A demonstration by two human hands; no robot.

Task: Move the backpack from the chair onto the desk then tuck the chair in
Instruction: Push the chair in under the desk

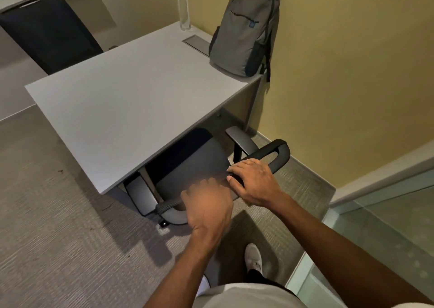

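While soft, slumped: grey fabric backpack [244, 33]

Dim, warm indoor light, pretty soft overall

The blurred left hand [206, 204] is smeared by motion while the right hand [252, 182] stays sharp. The pale grey laminate desk top [122, 110] carries a dull sheen, soft shadows fall on the ribbed beige carpet [58, 249], and wide-angle bending skews the yellow painted wall [340, 73] near the edges.

Backpack [244, 30] upright on desk [122, 101]
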